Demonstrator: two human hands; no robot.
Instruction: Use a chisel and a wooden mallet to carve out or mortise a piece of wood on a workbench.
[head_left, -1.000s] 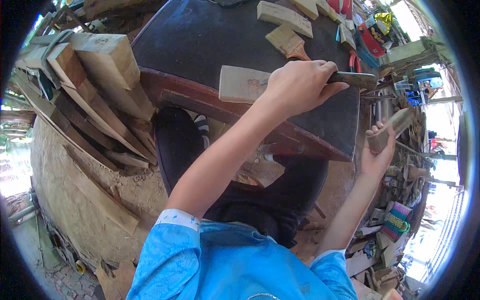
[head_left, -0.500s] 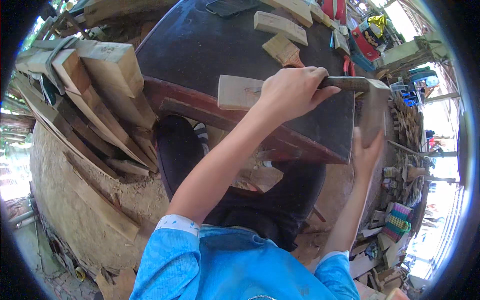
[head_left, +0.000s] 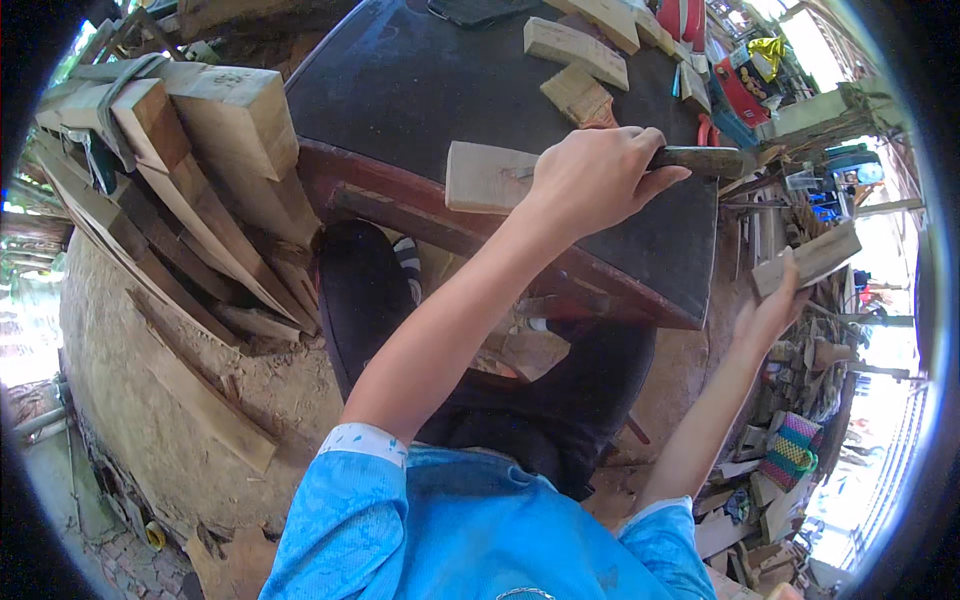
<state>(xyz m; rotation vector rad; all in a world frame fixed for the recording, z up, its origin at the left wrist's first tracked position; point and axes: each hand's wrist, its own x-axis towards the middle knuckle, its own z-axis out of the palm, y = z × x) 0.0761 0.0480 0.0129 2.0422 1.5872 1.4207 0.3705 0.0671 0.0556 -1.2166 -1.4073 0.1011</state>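
My left hand (head_left: 592, 178) is wrapped around a dark, narrow chisel (head_left: 708, 160). Its butt end sticks out to the right past my thumb, and the rest is mostly hidden under the hand. Below that hand a pale wooden block (head_left: 484, 178) lies at the table's near edge, with a small dark mark beside my fingers. Out to the right, beyond the table's corner, my right hand (head_left: 772, 312) grips a flat wooden block (head_left: 818, 256), held apart from the chisel. Just behind my left hand lies a wide brush (head_left: 580, 96) with pale bristles.
The dark table (head_left: 400, 90) with a reddish edge is before my knees. Several wood pieces (head_left: 575, 52) and a dark flat object (head_left: 480, 10) lie toward its back. Tall timbers (head_left: 235, 120) lean at left. A woven basket (head_left: 790, 448) and scrap wood are at right.
My right hand has swung the wooden block outward to the right, away from the chisel's butt end. My left hand keeps its hold on the chisel.
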